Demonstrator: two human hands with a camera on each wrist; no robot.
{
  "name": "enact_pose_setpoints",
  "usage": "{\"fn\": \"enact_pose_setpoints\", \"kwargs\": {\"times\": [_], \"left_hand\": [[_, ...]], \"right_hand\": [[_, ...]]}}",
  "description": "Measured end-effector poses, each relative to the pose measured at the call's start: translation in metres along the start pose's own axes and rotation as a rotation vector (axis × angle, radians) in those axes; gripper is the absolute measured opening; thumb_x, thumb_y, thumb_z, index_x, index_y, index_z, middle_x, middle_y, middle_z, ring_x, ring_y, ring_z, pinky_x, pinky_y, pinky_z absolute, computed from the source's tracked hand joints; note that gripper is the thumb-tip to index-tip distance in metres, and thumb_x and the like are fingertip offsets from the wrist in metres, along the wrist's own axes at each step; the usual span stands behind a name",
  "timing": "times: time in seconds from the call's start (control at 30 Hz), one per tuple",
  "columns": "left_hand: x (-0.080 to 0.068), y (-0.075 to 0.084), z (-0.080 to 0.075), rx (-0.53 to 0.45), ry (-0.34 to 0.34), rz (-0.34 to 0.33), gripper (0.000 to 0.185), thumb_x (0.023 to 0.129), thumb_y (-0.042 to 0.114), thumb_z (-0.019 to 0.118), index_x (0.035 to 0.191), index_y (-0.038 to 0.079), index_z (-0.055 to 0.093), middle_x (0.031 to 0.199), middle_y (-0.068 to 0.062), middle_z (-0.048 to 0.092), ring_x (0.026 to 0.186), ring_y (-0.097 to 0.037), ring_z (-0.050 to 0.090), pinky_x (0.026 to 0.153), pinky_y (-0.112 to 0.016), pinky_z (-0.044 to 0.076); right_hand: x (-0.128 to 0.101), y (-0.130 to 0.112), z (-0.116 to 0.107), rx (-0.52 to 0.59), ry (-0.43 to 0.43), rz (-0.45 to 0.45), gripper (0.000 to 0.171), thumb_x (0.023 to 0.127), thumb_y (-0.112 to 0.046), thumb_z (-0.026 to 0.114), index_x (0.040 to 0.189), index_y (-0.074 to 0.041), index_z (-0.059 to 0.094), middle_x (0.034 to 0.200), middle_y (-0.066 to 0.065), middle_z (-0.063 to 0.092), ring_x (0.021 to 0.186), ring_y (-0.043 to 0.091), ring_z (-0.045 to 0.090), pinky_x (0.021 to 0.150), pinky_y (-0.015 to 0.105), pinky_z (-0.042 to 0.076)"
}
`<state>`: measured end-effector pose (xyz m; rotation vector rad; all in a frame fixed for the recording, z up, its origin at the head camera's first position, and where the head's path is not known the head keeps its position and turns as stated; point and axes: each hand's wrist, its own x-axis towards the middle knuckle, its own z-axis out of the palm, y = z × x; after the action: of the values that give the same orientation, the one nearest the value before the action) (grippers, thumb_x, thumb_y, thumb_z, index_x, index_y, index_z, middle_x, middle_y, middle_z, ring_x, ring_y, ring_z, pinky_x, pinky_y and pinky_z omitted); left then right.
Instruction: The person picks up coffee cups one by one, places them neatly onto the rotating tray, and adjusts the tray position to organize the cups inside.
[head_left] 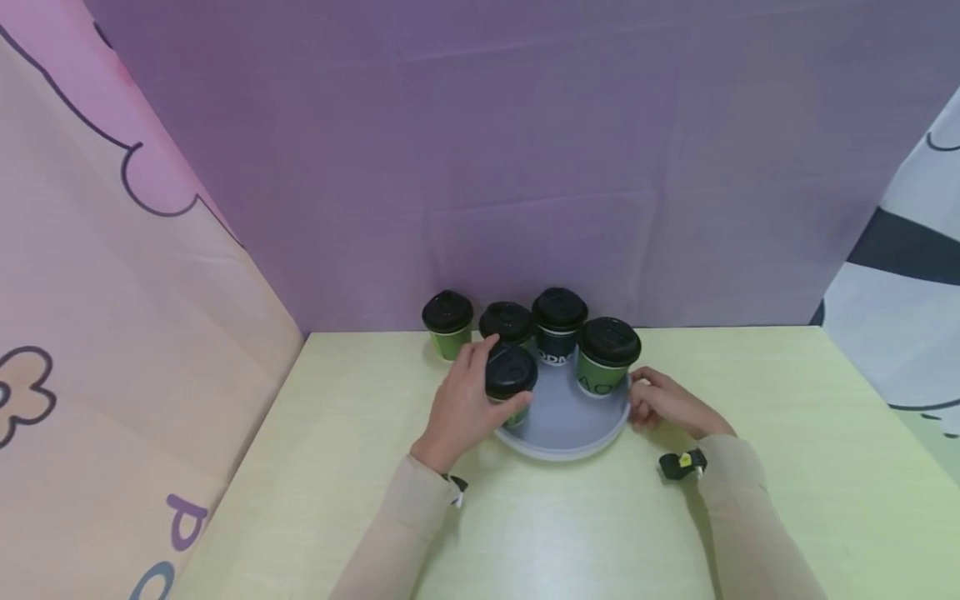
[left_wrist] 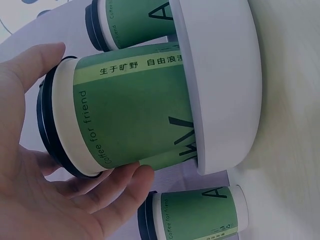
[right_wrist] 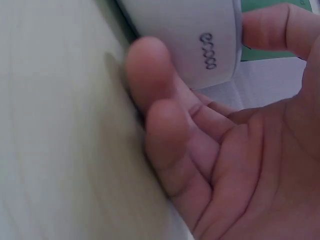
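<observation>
A pale yellow-green table (head_left: 787, 500) is enclosed by a purple backdrop (head_left: 525, 150) at the far side, a pink cartoon-printed cloth (head_left: 112, 333) at left, and a white printed cloth (head_left: 907, 317) at right.

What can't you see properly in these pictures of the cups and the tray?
- Inside the cups: black lids hide it in the head view, as on the front cup the left hand grips.
- Print on the dark cup: partly hidden by neighbouring cups, head view.
- Tray: mostly cut off by the edge and blurred, right wrist view; the right hand holds its rim.
</observation>
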<state>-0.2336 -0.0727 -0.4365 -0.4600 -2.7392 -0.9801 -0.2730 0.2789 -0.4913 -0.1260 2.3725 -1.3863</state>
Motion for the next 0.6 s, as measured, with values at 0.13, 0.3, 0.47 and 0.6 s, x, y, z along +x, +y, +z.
{"fn": "enact_pose_setpoints", "kwargs": {"times": [0.13, 0.3, 0.47, 0.6], "left_hand": [[0.0005, -0.0011, 0.0004, -0.006, 0.002, 0.000, 0.098, 0.084, 0.057, 0.079, 0.160, 0.017, 0.033, 0.150, -0.010, 0.045, 0.132, -0.030, 0.056, 0.108, -0.049, 0.050], [0.0004, -0.0020, -0.0003, -0.022, 0.009, -0.010, 0.097, 0.084, 0.054, 0.080, 0.160, 0.016, 0.032, 0.152, -0.011, 0.044, 0.133, -0.032, 0.055, 0.108, -0.051, 0.050], [0.0003, -0.0035, -0.0021, -0.020, 0.014, -0.013, 0.096, 0.085, 0.054, 0.079, 0.160, 0.015, 0.032, 0.153, -0.011, 0.043, 0.133, -0.033, 0.055, 0.106, -0.052, 0.051], [0.0004, -0.0044, -0.0043, -0.015, 0.024, -0.005, 0.095, 0.085, 0.056, 0.078, 0.159, 0.016, 0.034, 0.152, -0.011, 0.044, 0.132, -0.032, 0.056, 0.106, -0.052, 0.051]], "right_hand": [[-0.0020, 0.0016, -0.0021, 0.021, -0.046, -0.007, 0.053, 0.092, -0.017, 0.049, 0.138, 0.008, 0.038, 0.081, 0.009, 0.070, 0.075, 0.021, 0.068, 0.069, 0.033, 0.059], [-0.0054, -0.0005, -0.0032, 0.018, -0.083, -0.006, 0.055, 0.092, -0.018, 0.051, 0.138, 0.007, 0.035, 0.085, 0.010, 0.071, 0.076, 0.022, 0.069, 0.071, 0.032, 0.059], [-0.0082, -0.0027, -0.0036, 0.011, -0.101, -0.005, 0.057, 0.093, -0.020, 0.053, 0.139, 0.007, 0.033, 0.088, 0.010, 0.072, 0.078, 0.022, 0.069, 0.073, 0.032, 0.058], [-0.0077, 0.0014, -0.0049, 0.080, -0.115, -0.004, 0.054, 0.096, -0.018, 0.050, 0.139, 0.008, 0.031, 0.088, 0.011, 0.071, 0.077, 0.020, 0.069, 0.073, 0.033, 0.060]]}}
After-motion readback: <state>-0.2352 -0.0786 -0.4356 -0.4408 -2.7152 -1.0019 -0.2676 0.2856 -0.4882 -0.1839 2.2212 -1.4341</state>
